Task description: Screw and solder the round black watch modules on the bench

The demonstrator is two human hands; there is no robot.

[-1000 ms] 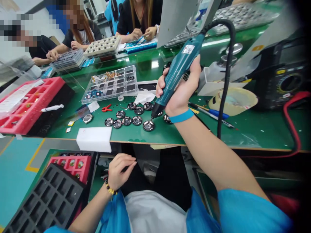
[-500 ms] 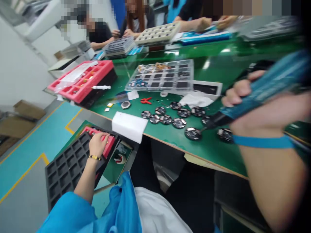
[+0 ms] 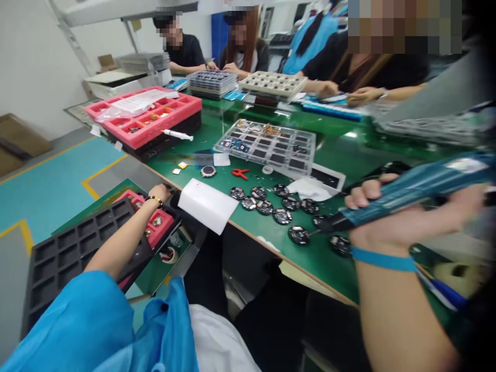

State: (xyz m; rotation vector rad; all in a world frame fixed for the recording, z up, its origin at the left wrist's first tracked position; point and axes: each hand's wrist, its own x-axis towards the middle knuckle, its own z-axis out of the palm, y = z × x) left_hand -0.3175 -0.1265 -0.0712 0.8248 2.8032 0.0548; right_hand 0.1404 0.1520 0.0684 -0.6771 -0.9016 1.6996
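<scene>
My right hand is wrapped round a teal electric screwdriver. Its thin bit points down at a round black watch module near the table's front edge; whether the bit touches it I cannot tell. Several similar round modules lie close by. To the left, my left hand reaches over the far end of a red foam tray, which holds small round metal parts. Its fingers point away and are hidden. A black compartment tray partly covers the red one.
A white sheet hangs over the table edge. Beyond lie red pliers, a watch case, a clear compartment box, a white cloth and a syringe. Another red foam tray stands left. Several people sit opposite.
The view has shifted. My left hand has moved farther along the red tray, away from me, uncovering round parts in it. My right hand still holds the screwdriver at the same module.
</scene>
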